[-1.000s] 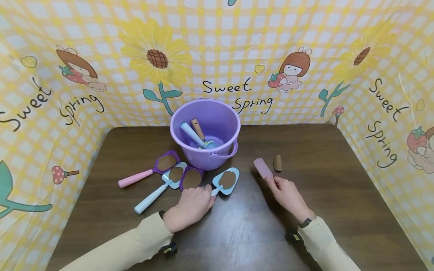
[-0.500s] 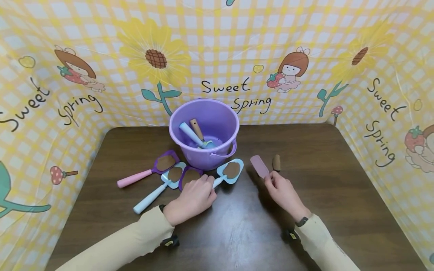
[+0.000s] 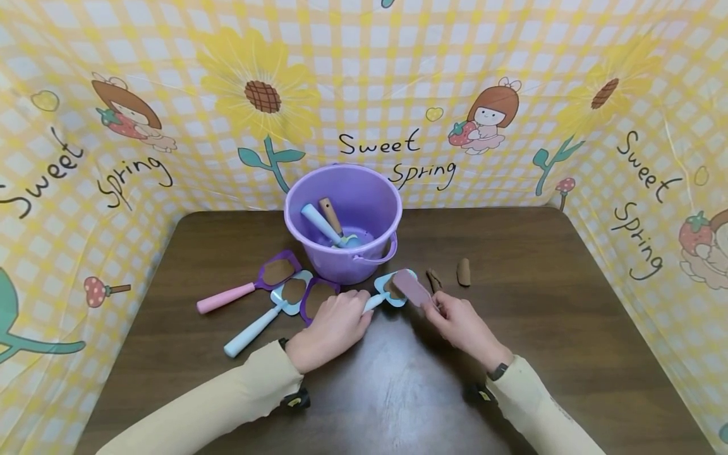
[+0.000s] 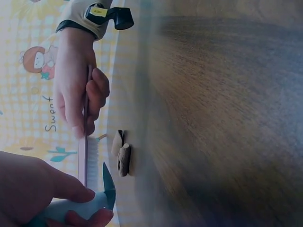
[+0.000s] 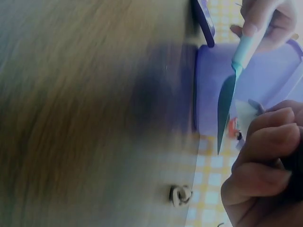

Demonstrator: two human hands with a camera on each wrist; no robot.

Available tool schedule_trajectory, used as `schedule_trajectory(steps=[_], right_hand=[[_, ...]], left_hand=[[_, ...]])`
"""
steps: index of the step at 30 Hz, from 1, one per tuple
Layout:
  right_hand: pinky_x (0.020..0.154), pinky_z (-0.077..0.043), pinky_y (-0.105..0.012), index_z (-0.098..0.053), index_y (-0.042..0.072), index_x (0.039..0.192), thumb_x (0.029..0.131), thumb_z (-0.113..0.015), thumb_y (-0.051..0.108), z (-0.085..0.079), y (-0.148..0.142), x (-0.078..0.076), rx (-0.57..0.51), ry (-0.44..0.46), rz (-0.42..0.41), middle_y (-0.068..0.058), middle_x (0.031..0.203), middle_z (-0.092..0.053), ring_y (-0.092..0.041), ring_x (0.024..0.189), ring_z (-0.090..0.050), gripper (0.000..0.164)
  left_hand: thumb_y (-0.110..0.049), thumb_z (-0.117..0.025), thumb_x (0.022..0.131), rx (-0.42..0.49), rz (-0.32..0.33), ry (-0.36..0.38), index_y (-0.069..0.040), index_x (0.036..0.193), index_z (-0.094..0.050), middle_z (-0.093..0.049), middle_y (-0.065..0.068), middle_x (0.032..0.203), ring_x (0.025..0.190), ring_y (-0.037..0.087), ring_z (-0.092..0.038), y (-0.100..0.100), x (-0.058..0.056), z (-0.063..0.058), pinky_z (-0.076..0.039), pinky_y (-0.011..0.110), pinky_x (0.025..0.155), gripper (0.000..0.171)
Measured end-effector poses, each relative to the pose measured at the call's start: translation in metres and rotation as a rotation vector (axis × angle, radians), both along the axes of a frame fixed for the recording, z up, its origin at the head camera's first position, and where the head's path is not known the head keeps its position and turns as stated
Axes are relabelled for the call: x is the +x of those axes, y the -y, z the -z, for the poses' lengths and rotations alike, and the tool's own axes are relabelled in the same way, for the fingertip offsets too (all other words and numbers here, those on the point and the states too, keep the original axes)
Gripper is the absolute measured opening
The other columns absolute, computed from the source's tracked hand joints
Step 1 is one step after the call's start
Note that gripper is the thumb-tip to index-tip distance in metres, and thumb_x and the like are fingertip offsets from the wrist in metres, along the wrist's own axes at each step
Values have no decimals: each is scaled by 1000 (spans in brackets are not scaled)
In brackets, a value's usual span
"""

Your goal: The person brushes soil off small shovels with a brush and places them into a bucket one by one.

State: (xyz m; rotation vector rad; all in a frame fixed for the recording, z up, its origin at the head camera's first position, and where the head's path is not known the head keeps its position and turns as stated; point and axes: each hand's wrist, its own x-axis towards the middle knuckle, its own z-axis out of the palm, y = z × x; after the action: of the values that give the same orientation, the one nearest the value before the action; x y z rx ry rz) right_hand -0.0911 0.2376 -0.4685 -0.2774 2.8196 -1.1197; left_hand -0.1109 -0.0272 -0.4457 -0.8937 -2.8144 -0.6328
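My left hand (image 3: 335,328) grips the handle of a light blue toy shovel (image 3: 373,304). A brown, clay-like layer (image 3: 392,289) covers the middle of its blade. In the right wrist view the shovel (image 5: 227,101) is seen edge-on, raised off the table. My right hand (image 3: 465,325) holds a pink brush (image 3: 408,287) by its handle; pale bristles (image 4: 93,161) show along one side in the left wrist view. The brush head overlaps the shovel blade in the head view. Two brown pieces, a thin one (image 3: 434,280) and a thicker one (image 3: 464,272), lie beyond my right hand.
A purple bucket (image 3: 349,262) stands at the back, with a blue handle (image 3: 320,224) and a brown handle (image 3: 330,216) inside. Left of my left hand lie a purple shovel with pink handle (image 3: 226,298), a blue shovel (image 3: 253,332) and another purple shovel (image 3: 309,314).
The left hand has moved the blue shovel rightward. The right hand has brought the brush left, over the shovel blade. The thin brown piece now shows where the brush was.
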Motion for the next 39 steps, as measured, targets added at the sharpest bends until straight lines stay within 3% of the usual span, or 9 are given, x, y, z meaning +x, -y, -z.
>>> schedule_trajectory(steps=[8,13,17,21,29,32,39], right_hand=[[45,-42,-25,-60,14,86,106,-64,29,2,10,-1,4,13,-89,7,64,-52,-7,50,-47,25],[48,-40,-24,-58,15,81,104,-67,25,0,13,-1,65,-90,-93,8,63,-46,-5,50,-44,27],[50,-38,-25,-56,14,77,102,-70,25,-1,14,-2,100,-163,-47,8,62,-44,-6,52,-42,30],[50,-37,-25,-57,13,79,103,-68,26,0,14,-3,97,-114,7,6,62,-45,-9,52,-43,29],[43,-44,-28,-61,6,88,107,-61,28,2,15,-4,23,84,106,-1,63,-51,-13,46,-49,29],[40,-45,-30,-59,6,88,108,-58,29,2,14,-4,-14,102,114,-1,61,-51,-14,42,-49,30],[48,-39,-24,-58,14,80,104,-66,26,6,10,-3,71,-89,-60,8,62,-47,-6,51,-44,28]], left_hand=[[-11,-80,91,7,24,-59,-3,85,-60,-59,8,73,57,29,-60,-6,1,-1,-47,43,49,22],[-10,-78,93,6,58,-31,-2,88,-61,-58,7,74,59,27,-60,-7,1,-3,-47,40,53,19],[-10,-77,94,13,70,-25,-3,89,-60,-57,6,73,59,25,-59,-7,1,-4,-45,38,53,19],[-11,-76,95,4,84,-41,-4,89,-59,-56,6,73,58,25,-59,-7,2,-4,-45,37,52,19],[-9,-76,95,1,89,-49,-4,87,-60,-56,6,73,59,26,-61,-8,4,1,-47,37,52,18],[-10,-76,95,-9,82,-37,-4,87,-60,-57,6,73,59,26,-61,-9,5,1,-47,38,51,18],[-10,-77,94,-25,66,-71,-4,88,-61,-57,7,72,57,26,-60,-10,6,-1,-47,39,50,18]])
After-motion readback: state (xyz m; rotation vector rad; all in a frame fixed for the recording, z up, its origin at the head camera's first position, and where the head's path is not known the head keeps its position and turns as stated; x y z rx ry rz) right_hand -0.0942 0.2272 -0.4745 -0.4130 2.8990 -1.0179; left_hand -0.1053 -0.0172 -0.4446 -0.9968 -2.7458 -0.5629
